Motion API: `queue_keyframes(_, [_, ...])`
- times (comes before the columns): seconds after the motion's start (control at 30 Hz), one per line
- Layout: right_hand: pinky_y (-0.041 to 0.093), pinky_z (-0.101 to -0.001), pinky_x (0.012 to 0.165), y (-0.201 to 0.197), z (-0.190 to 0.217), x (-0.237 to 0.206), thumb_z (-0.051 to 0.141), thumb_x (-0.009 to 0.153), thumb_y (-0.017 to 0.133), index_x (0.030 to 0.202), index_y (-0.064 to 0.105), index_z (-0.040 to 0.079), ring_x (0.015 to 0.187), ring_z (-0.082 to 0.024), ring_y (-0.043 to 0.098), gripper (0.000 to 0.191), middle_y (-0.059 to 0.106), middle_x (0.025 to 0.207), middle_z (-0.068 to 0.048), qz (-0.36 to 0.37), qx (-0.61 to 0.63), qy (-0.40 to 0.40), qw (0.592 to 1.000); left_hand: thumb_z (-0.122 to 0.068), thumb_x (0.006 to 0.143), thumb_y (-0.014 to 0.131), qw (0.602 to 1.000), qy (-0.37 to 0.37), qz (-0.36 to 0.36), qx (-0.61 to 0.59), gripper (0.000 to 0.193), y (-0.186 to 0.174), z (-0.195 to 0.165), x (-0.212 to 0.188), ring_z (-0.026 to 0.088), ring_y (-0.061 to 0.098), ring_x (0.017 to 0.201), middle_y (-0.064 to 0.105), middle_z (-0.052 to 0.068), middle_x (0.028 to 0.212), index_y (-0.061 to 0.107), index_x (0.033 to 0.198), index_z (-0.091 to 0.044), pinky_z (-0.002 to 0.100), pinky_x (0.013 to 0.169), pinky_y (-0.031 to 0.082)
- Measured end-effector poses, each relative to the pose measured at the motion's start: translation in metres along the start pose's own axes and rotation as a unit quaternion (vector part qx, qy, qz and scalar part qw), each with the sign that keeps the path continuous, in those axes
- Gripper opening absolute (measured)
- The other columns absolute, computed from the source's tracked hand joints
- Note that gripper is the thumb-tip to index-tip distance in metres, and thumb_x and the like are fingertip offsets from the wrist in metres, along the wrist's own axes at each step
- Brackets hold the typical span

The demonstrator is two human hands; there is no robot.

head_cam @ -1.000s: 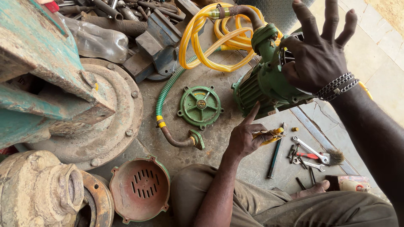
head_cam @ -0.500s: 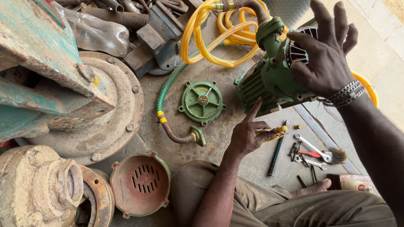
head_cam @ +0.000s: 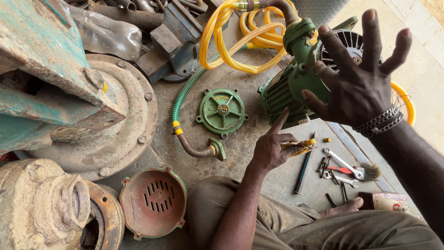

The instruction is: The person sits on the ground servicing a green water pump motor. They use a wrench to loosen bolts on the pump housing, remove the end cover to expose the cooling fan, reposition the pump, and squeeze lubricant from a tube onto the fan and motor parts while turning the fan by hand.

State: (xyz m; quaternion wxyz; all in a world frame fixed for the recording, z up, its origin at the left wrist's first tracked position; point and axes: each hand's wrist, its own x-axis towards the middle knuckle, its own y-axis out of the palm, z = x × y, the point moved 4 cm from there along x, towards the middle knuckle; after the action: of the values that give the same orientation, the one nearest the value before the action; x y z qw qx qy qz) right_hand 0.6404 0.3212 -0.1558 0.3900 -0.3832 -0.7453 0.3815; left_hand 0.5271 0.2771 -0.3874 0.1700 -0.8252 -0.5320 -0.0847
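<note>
Right hand (head_cam: 358, 90) is spread wide open, fingers splayed, palm toward the green pump motor (head_cam: 296, 85). It holds nothing; whether the fingertips touch the housing cannot be told. A dark beaded bracelet (head_cam: 381, 121) sits on that wrist.

Left hand (head_cam: 273, 148) is loosely curled around a small yellow-handled tool (head_cam: 300, 147), with the index finger extended and pointing up at the lower edge of the motor — fingertip just at the casing.

The motor lies tilted on the dusty concrete floor (head_cam: 249, 148), upper right of centre, its black fan grille (head_cam: 348, 42) facing right and partly hidden behind the right hand. A coil of yellow hose (head_cam: 240, 46) loops behind and left of it.

Left of the motor, apart from it, a round green cover plate (head_cam: 222, 111) with spokes lies flat. A green ribbed hose (head_cam: 185, 92) runs down past the plate to a rusty bent pipe fitting (head_cam: 199, 150).

Near right, by the person's knee: spanners (head_cam: 344, 164), a red-handled tool (head_cam: 340, 170), a small brush (head_cam: 370, 171) and a dark rod (head_cam: 303, 173), scattered close together.

Near left: a red-lined fan cover (head_cam: 152, 201), open side up. Further left — large rusty pump casings (head_cam: 106, 120) and a worn teal metal body (head_cam: 41, 69).
</note>
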Motion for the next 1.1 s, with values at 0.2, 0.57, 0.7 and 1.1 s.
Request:
queue_keyframes(0.2, [-0.013,-0.0729,0.118,-0.003,-0.032,0.025,0.041,0.087,0.056,0.113,0.072,0.021,0.16,-0.046,0.005,0.036,0.033,0.177,-0.006,-0.012,0.266,0.064,0.962,-0.045,0.08,0.082,0.999,0.019,-0.025,0.009,0.03,0.001,-0.001,-0.001,0.026,0.071,0.121,0.034,0.012,0.171,0.078,0.09,-0.017,0.035,0.081,0.062])
queue_keyframes(0.57, [0.024,-0.0758,0.115,0.039,-0.064,0.052,0.031,0.075,0.061,0.122,0.072,0.026,0.155,-0.047,0.022,0.049,0.039,0.174,0.004,0.089,0.107,-0.127,0.982,-0.048,0.078,0.082,1.0,0.002,-0.001,0.03,0.033,0.002,0.004,-0.003,0.025,0.075,0.108,0.034,0.011,0.172,0.079,0.09,-0.018,0.036,0.077,0.061])
queue_keyframes(0.7, [0.032,-0.068,0.114,0.029,-0.065,0.056,0.032,0.074,0.054,0.118,0.067,0.032,0.143,-0.048,0.028,0.047,0.037,0.168,0.005,0.081,0.238,-0.231,0.94,-0.048,0.078,0.082,1.0,-0.001,0.006,0.026,0.033,0.003,0.005,-0.002,0.025,0.076,0.107,0.032,0.009,0.173,0.079,0.091,-0.018,0.037,0.076,0.061])
queue_keyframes(1.1, [0.011,-0.075,0.114,-0.005,-0.051,0.022,0.044,0.08,0.058,0.11,0.069,0.032,0.156,-0.038,0.026,0.034,0.043,0.163,0.009,0.082,0.154,-0.332,0.927,-0.048,0.078,0.082,0.999,-0.015,0.017,0.037,0.035,0.005,0.004,-0.001,0.024,0.076,0.102,0.033,0.009,0.172,0.08,0.091,-0.016,0.037,0.074,0.061])
